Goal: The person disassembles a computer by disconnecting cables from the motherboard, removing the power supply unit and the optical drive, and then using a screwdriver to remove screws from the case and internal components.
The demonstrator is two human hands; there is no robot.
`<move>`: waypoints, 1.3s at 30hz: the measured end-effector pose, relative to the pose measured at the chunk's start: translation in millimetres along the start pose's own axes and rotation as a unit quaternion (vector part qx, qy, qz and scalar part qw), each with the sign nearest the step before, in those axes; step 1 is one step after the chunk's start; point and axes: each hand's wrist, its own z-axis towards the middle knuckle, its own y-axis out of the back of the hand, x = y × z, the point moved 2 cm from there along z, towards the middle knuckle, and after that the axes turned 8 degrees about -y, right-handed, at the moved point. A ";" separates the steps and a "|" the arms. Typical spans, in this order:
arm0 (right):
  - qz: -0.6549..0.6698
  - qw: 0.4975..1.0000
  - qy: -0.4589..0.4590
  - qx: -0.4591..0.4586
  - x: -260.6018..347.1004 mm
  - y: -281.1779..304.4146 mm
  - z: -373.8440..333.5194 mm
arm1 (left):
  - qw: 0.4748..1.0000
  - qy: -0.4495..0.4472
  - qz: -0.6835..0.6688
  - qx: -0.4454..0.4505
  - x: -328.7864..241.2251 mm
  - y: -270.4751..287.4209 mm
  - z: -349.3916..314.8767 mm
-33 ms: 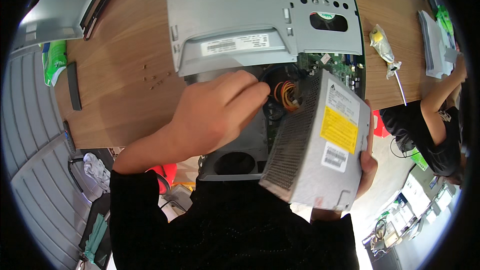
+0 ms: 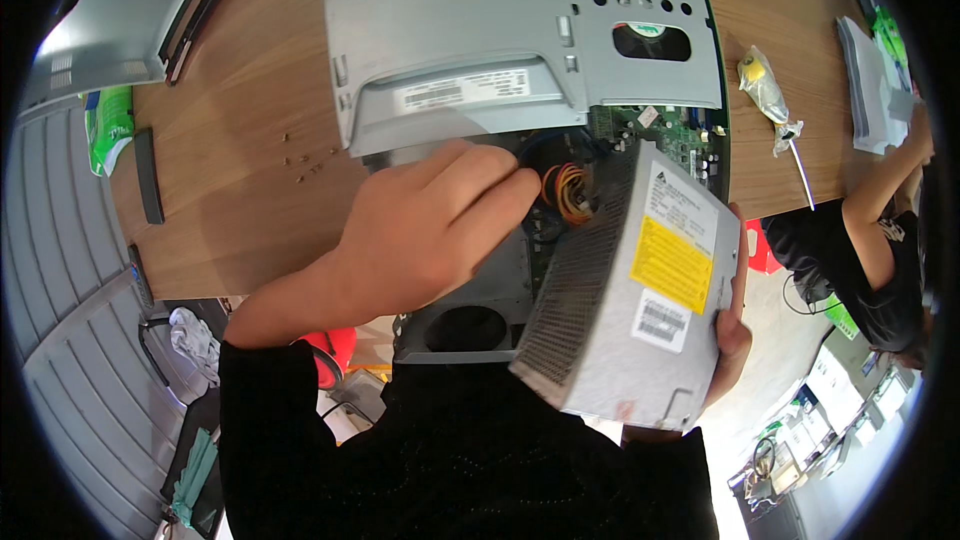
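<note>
My right hand (image 2: 735,335) grips a silver computer power supply (image 2: 668,250) from its right side, tilted above the near part of an open computer case (image 2: 460,50). White and yellow labels cover its upper face, and a perforated side faces left. Closed in a pinch, my left hand (image 2: 425,225) is over the case opening, beside a bundle of orange, yellow and black cables (image 2: 567,192). Whatever is between its fingertips is hidden. Part of a green circuit board (image 2: 670,140) shows between the power supply and the metal drive cage.
Several small screws (image 2: 301,161) lie on the wooden table (image 2: 240,70) left of the case. A screwdriver (image 2: 799,172) beside a clear plastic bag (image 2: 766,95) lies to the right. A silver cover panel (image 2: 120,15) is far left. Another person (image 2: 865,230) is at the right edge.
The case and the power supply have shifted very slightly to the left in view. Both hands keep the same hold.
</note>
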 end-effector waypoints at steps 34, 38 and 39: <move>-0.251 0.966 0.006 0.057 2.3 21.4 -3.6 | 0.940 0.063 0.299 0.152 18.4 0.2 16.8; -0.186 0.982 0.018 0.035 -7.7 24.2 -5.7 | 0.944 0.084 0.284 0.142 16.2 -1.6 11.6; -0.177 0.982 0.031 0.062 -7.4 23.1 -3.2 | 0.939 0.087 0.298 0.151 15.3 -3.1 12.2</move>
